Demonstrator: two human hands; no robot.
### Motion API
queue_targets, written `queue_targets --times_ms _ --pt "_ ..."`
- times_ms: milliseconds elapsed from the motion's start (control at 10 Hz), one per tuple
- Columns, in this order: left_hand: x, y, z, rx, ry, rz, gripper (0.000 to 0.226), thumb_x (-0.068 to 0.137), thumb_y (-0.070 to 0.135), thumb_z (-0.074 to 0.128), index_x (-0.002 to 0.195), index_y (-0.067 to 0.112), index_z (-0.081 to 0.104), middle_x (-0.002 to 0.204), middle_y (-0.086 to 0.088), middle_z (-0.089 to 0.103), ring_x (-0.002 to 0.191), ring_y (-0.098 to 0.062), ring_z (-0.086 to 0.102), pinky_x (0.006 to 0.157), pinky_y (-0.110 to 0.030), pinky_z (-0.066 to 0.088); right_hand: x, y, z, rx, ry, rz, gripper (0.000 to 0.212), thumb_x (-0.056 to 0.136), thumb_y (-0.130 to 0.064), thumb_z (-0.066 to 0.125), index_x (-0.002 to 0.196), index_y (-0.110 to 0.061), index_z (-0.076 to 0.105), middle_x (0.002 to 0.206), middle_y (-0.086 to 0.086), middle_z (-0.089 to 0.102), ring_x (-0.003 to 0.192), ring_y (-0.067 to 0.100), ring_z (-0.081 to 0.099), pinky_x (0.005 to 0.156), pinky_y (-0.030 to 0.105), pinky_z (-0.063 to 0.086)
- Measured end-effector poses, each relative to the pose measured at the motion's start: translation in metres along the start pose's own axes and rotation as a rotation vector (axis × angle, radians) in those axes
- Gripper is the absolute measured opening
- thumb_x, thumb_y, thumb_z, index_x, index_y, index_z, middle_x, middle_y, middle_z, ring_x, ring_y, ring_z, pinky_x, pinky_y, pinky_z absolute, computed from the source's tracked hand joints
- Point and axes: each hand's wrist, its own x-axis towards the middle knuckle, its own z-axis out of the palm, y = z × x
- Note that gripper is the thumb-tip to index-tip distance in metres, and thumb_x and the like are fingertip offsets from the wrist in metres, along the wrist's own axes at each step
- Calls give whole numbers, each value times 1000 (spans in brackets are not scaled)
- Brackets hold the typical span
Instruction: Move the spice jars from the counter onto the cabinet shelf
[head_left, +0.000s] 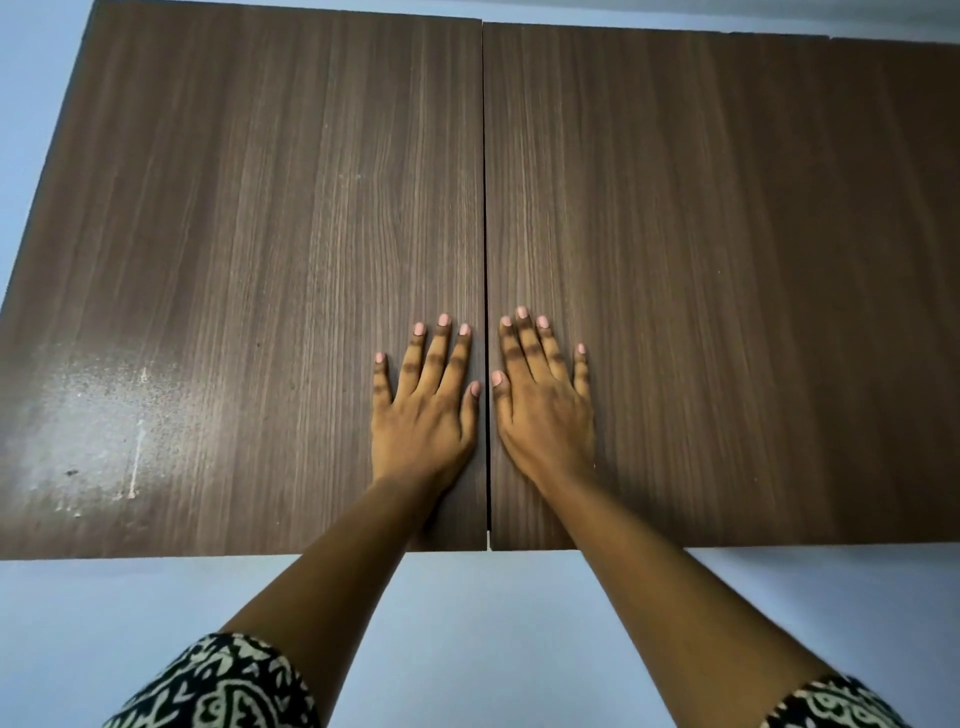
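A dark wood-grain wall cabinet fills the view, its two doors closed and meeting at a thin vertical gap in the middle. My left hand (423, 405) lies flat on the left door (249, 260), fingers straight and pointing up, just left of the gap. My right hand (543, 400) presses flat on the right door (717, 260), just right of the gap. Both hands hold nothing. No spice jars, counter or shelf are in view; the doors hide the cabinet's inside.
A pale blue wall (467, 623) runs below and to the left of the cabinet. A third door panel (904, 208) continues at the far right. A whitish smudged glare patch (98, 431) marks the left door's lower part.
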Motion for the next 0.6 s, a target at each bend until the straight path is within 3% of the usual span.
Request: queue_targets --times_ms 100,200,300,400,500,600 --pt "-26 0 6 4 17 -14 58 96 42 10 151 26 1 159 4 -2 147 -17 -4 117 -46 -5 -30 2 6 -31 63 2 57 95 -38 21 149 -19 20 157 -1 23 144 15 17 114 47 16" --pt "-48 1 11 11 38 -32 58 98 40 16 152 23 9 160 1 8 148 -19 5 116 -47 1 -54 3 12 -54 87 14 57 94 -38 26 147 -17 26 154 0 29 142 15 21 112 49 22" --pt "-65 2 13 12 22 -51 58 98 40 14 152 22 10 160 1 9 148 -18 4 116 -48 3 -70 1 14 -75 66 45 56 97 -40 18 148 -17 25 155 -1 27 143 15 22 114 49 21" --pt "-83 4 14 38 -24 -49 58 99 41 8 153 20 8 160 0 5 148 -18 -1 116 -48 1 -86 -3 14 -112 12 54 58 98 -43 6 149 -17 19 156 1 23 145 19 16 115 49 16" --pt "-101 3 14 37 -80 -34 59 99 42 13 153 20 5 160 -1 4 147 -17 -5 116 -46 -3 -105 -5 10 -129 -69 55 60 98 -46 7 147 -15 21 154 4 28 144 21 16 112 51 22" --pt "-121 2 4 39 -117 -26 62 98 46 17 152 20 3 160 -2 3 146 -14 -10 115 -44 -5 -126 -9 -3 -136 -177 60 63 97 -49 4 145 -14 26 151 6 36 139 24 32 107 53 24"
